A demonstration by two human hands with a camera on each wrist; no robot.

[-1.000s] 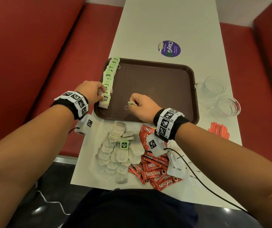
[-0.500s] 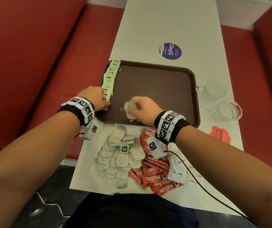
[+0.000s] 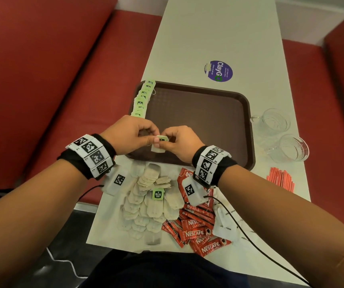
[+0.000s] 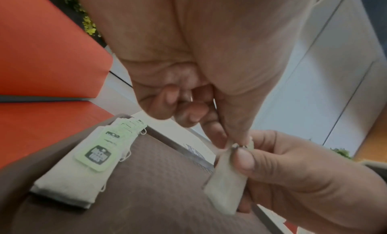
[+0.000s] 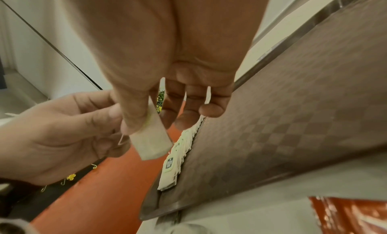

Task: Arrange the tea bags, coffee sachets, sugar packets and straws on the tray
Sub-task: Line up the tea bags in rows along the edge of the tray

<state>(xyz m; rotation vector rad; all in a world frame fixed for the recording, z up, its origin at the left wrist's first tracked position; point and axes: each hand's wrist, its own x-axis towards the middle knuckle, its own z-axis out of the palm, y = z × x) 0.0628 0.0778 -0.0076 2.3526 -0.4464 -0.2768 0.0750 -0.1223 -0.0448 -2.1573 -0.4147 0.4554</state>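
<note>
Red bench seats flank the white tabletop (image 3: 212, 34), where a row of tea bags (image 3: 141, 100) already lines the left rim of the brown tray (image 3: 244, 129). Just right of it, the left hand (image 3: 129, 136) pinches the top of one tea bag (image 3: 157, 149) above the tray's near edge, and the right hand (image 3: 179, 140) grips its green tag. To do this well, I would fold string and tag flat before laying it squarely against the row's near end.

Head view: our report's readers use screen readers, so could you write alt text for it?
Both hands, left hand and right hand, pinch one tea bag above the brown tray's near edge. A row of tea bags lines its left rim; loose tea bags and coffee sachets lie nearer.
</note>
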